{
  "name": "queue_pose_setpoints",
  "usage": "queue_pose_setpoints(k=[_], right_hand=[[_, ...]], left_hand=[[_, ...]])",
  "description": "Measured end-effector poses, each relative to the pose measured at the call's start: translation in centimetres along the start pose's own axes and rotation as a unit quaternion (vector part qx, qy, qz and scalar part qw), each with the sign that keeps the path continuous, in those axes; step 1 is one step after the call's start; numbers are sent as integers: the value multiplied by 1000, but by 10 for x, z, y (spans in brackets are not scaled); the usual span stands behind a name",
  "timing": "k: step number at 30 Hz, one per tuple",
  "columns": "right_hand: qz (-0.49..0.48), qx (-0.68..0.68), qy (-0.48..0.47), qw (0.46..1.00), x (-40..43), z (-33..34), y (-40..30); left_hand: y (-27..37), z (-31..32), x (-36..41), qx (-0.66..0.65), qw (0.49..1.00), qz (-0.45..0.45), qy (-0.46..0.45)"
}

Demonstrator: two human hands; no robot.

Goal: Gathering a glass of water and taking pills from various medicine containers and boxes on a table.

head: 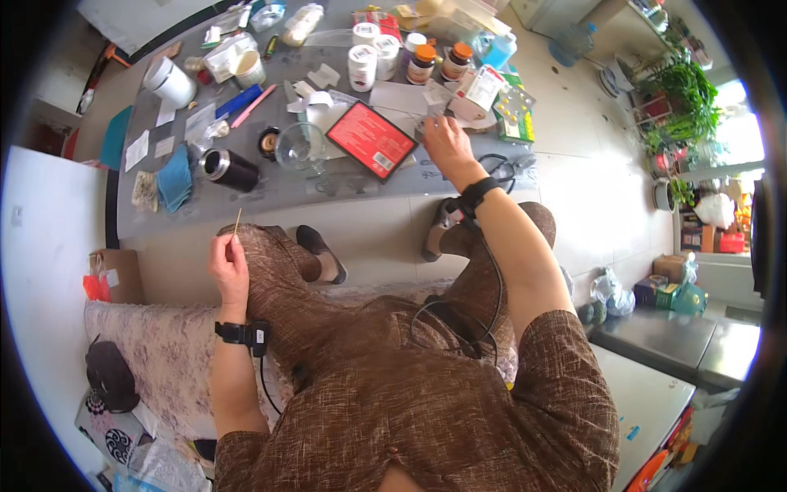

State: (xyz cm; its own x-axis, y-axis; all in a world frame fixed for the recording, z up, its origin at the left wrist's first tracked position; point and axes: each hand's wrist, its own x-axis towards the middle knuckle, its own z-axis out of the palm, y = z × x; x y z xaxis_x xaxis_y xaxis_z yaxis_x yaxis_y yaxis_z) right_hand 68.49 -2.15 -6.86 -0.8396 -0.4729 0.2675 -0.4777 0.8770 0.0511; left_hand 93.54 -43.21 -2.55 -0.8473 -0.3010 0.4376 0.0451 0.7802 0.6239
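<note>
Above my left thigh, my left hand (229,264) pinches a thin wooden stick (238,221) that points up between thumb and finger. My right hand (447,144) reaches over the table, just right of a red flat box (372,139) with printed writing. Its fingertips are at some papers (399,98) and a white medicine box (479,89); whether they grip anything is not clear. A clear glass cup (300,146) stands left of the red box. Further left, a dark thermos flask (230,170) without a lid lies tilted near a blue cloth (174,178).
White pill bottles (362,67) and brown bottles with orange caps (422,64) stand at the back of the grey table (276,206). A blister pack (514,104) lies at the right. Cables (501,277) run from my wrist bands. A patterned sofa cover (154,350) is at my left.
</note>
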Motion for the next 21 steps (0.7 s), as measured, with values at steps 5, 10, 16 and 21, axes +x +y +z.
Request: queue_pose_setpoints(k=[5,10,16,21], right_hand=[[-4,57,-54,997,-11,-17,6],[-20,158,147,976,1,-112,-14],[18,353,-8,935,99,-159,-89],[69,495,-154,852,236,-116,-142]], left_hand=[[-7,-12,-12,-6,1000,-22,21],[-1,-15,-1,-54,997,-31,36],[0,-24,2,-101,994,-24,32],[-7,-34,-3,-88,995,-16,43]])
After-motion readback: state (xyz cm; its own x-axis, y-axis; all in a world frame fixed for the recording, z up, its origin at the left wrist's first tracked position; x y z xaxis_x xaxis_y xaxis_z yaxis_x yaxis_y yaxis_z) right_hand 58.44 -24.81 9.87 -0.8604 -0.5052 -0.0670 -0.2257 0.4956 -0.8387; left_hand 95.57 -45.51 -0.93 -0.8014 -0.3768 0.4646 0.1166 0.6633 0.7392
